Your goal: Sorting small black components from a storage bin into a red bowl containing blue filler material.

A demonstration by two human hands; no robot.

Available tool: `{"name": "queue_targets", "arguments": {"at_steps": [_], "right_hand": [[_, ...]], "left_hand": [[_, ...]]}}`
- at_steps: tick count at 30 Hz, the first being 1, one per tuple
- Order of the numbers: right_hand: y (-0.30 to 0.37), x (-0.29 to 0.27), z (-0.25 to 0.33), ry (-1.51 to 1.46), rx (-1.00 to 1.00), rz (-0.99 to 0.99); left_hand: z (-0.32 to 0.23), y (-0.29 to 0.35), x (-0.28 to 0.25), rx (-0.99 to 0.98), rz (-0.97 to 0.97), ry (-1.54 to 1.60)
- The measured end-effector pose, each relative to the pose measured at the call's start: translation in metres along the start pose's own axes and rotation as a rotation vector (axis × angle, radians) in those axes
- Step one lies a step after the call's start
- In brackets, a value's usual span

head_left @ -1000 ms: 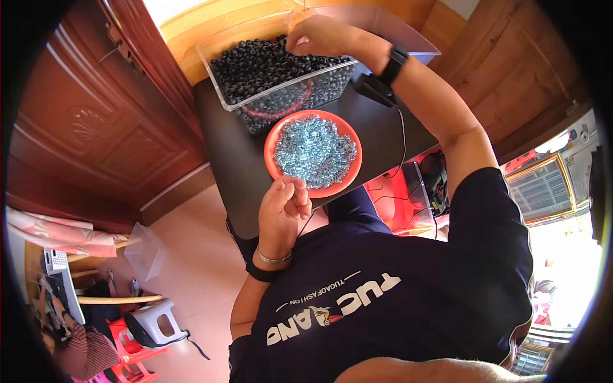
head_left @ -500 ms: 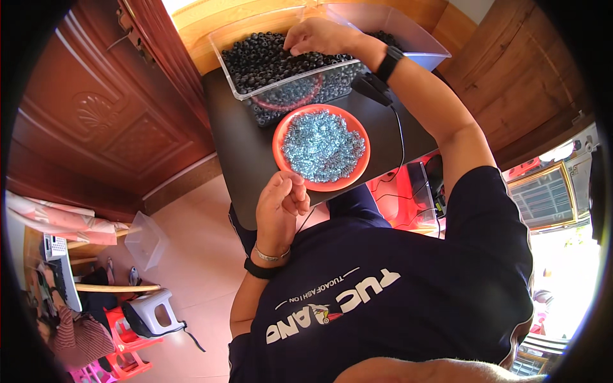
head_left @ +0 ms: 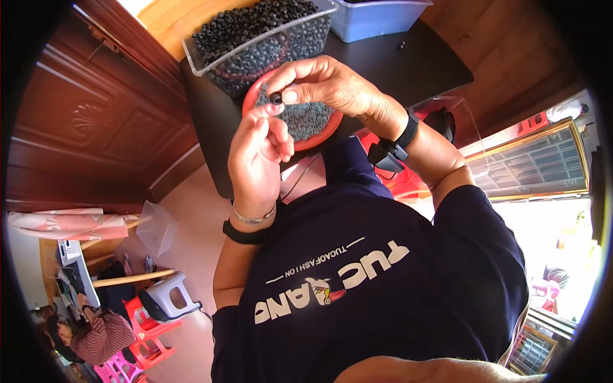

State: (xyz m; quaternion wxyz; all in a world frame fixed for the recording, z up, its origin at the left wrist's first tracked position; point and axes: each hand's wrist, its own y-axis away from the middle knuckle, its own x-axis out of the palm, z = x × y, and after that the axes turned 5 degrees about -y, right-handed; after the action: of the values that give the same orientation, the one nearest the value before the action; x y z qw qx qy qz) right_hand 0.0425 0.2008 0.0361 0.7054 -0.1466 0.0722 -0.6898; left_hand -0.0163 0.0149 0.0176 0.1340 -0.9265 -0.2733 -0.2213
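Observation:
My right hand (head_left: 338, 89) pinches a small round black plastic piece (head_left: 276, 98) with a hole, between thumb and index finger. Just below it, my left hand (head_left: 254, 150) is raised with thumb and index finger together; whatever they hold is too small or hidden to name. Both hands' fingertips nearly meet. Under them, partly covered, stands an orange-red bowl (head_left: 325, 135) full of tiny silvery, coil-like metal pieces (head_left: 310, 121). Behind it, a clear plastic bin (head_left: 186, 54) holds a heap of similar black pieces (head_left: 249, 27).
A bluish bin (head_left: 377, 24) stands at the back right of the dark table (head_left: 434, 64), with a few stray black pieces (head_left: 401, 45) near it. A brown carved door (head_left: 108, 121) is at left. Stools (head_left: 172, 297) and a person in stripes (head_left: 105, 341) appear lower left.
My right hand has come out of the clear bin toward me, bringing a black piece to my left hand. My left hand has risen slightly. The view has shifted, showing the bluish bin more.

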Motion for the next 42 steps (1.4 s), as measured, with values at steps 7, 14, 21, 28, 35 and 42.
{"name": "queue_targets", "arguments": {"at_steps": [7,14,21,28,35,42], "right_hand": [[0.028,0.022,-0.011,0.276,-0.237,-0.092],[0.040,0.032,-0.017,0.191,-0.315,-0.155],[0.044,0.033,-0.017,0.333,-0.368,-0.175],[0.042,0.033,-0.023,0.350,-0.340,-0.193],[0.036,0.009,-0.018,0.696,-0.185,-0.111],[0.027,-0.020,-0.038,1.410,0.042,0.064]], "left_hand": [[0.007,0.005,0.011,-0.036,-0.024,-0.020],[0.013,0.008,0.000,-0.030,0.066,0.064],[0.018,0.005,-0.003,-0.051,0.074,0.064],[0.021,0.006,0.001,-0.065,0.037,0.068],[0.031,0.012,-0.020,-0.045,0.026,0.100],[0.032,0.016,-0.034,-0.051,-0.030,0.131]]}}
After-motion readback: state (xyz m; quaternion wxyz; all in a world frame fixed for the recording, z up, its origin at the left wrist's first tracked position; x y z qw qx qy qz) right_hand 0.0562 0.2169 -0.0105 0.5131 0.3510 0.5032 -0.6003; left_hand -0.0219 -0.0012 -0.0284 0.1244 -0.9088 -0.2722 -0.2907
